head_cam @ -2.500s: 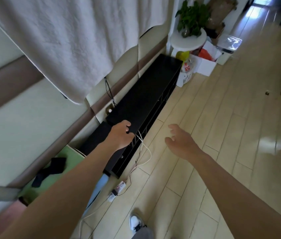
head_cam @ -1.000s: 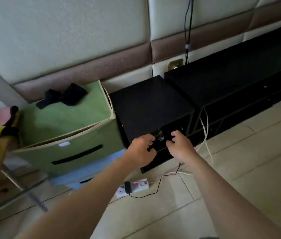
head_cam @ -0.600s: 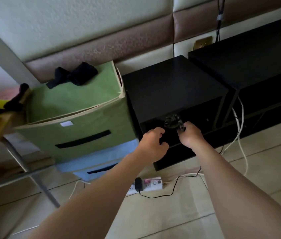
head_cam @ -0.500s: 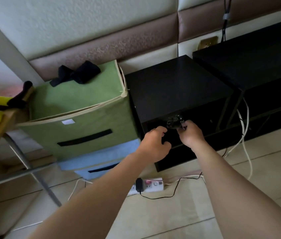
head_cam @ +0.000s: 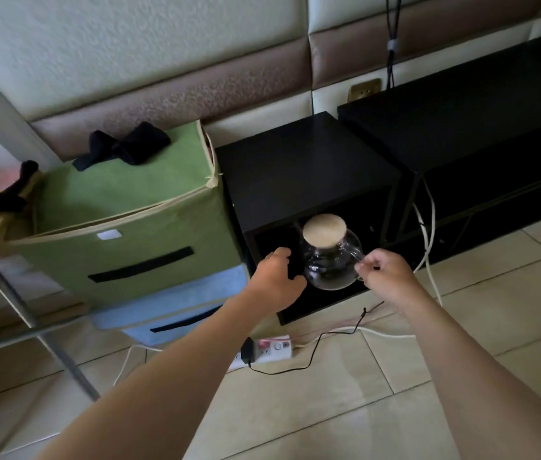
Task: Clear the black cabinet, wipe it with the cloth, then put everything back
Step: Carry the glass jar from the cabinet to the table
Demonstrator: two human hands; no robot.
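While right hand (head_cam: 385, 273) grips glass pot (head_cam: 328, 263), green box (head_cam: 123, 220) flanks cabinet (head_cam: 302, 174).

Glass teapot (head_cam: 328, 260) now outside cabinet (head_cam: 295, 167)

The right hand (head_cam: 387, 272) pinches the handle of a round glass pot (head_cam: 330, 260) with a pale lid, held before the black cabinet (head_cam: 299, 174). The left hand (head_cam: 277, 280) hovers beside it, fingers loosely curled, next to a green fabric box (head_cam: 123, 220).

Black cabinet (head_cam: 299, 167) interior v. dark, unclear
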